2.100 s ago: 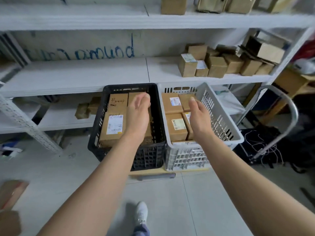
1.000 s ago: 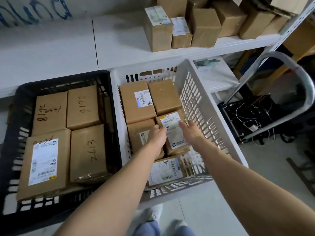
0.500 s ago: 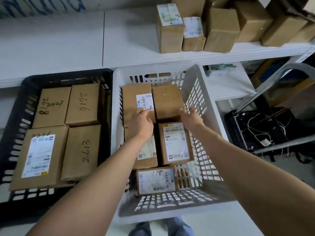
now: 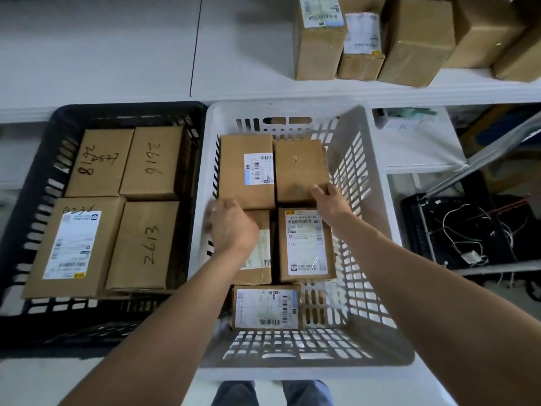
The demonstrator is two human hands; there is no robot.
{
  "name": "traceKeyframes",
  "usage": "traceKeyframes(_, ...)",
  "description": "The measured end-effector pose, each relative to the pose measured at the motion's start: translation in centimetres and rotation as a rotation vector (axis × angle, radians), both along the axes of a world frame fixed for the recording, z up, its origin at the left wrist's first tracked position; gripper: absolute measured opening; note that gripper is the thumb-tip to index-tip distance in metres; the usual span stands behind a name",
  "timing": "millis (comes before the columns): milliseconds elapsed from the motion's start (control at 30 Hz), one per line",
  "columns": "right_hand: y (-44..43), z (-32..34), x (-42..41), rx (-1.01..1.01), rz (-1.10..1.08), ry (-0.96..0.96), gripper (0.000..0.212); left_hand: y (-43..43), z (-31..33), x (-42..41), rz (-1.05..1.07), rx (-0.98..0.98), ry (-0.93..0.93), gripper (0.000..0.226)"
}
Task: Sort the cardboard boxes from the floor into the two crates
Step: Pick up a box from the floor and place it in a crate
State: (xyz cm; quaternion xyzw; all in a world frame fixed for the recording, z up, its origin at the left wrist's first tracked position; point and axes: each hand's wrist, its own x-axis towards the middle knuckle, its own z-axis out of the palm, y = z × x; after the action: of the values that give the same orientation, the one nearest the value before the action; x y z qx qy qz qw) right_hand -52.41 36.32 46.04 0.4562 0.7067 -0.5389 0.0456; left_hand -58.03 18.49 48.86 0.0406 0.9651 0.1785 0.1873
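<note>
White plastic forms the crate (image 4: 281, 110) in the middle; a black crate (image 4: 126, 109) stands just beside it at 9 o'clock and holds four cardboard boxes (image 4: 143, 244) laid flat. The white one holds five boxes. The right hand (image 4: 332, 202) has its fingers bent round the near right corner of the plain box (image 4: 300, 168), which lies at 1 o'clock in that crate beside a labelled box (image 4: 246, 171) at 11 o'clock. The left hand (image 4: 231, 227) is blurred. It hovers over the box at 9 o'clock (image 4: 260, 253) with its fingers loosely bent and nothing in its grasp. More boxes (image 4: 415, 39) stand on the white shelf (image 4: 117, 54) at 12 o'clock.
</note>
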Motion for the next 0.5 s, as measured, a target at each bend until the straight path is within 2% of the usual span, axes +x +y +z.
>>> traceKeyframes(100, -0.2, -0.1, 1.1, -0.022, -0.077, -0.027, 0.049, -0.6, -0.3, 1.4, 0.069, -0.051, -0.177, 0.057)
traceKeyframes(233, -1.3, -0.5, 3.0, -0.079, -0.078, -0.174, 0.058, -0.3, -0.3, 1.3, 0.07, -0.052, -0.135, 0.045)
traceKeyframes(367, -2.1, -0.4, 3.6, -0.091, -0.028, -0.232, 0.053, -0.9, -0.2, 1.5, 0.082, 0.001, -0.148, 0.034)
traceKeyframes(500, -2.6, -0.9, 4.3, -0.208, -0.092, -0.239, 0.049, -1.6, -0.7, 2.5, 0.086, -0.045, -0.193, 0.045)
